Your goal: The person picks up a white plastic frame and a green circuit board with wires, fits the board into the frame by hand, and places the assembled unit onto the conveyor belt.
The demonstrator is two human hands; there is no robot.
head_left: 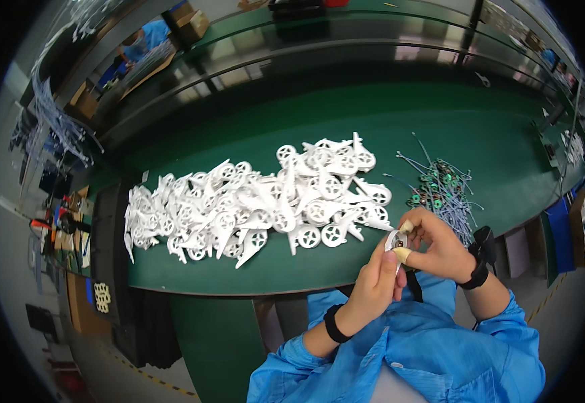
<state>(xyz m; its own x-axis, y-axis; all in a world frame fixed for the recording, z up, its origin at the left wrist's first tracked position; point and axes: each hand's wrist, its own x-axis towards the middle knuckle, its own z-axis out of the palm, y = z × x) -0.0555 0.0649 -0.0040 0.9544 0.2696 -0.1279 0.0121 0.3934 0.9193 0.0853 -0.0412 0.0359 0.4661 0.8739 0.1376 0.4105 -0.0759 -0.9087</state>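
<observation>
Above the table's front edge, my left hand (375, 281) grips a white plastic part (390, 242) with a round end. My right hand (438, 247) is closed at the same part, its thumb and a finger in yellowish finger cots. Something small and dark shows inside the round end, too small to name. Left of my hands lies a long heap of white plastic parts (259, 201) with spoked round ends and tapered arms. Just beyond my right hand is a pile of thin grey-blue wires with small green round pieces (447, 185).
The green table (198, 279) curves across the view, with a dark shelf (319, 60) along its back. A black case (110, 235) stands by its left end, with hanging cables (57, 121) beyond. Blue bins (561, 232) are at the right. Another person (150, 39) sits at the far left.
</observation>
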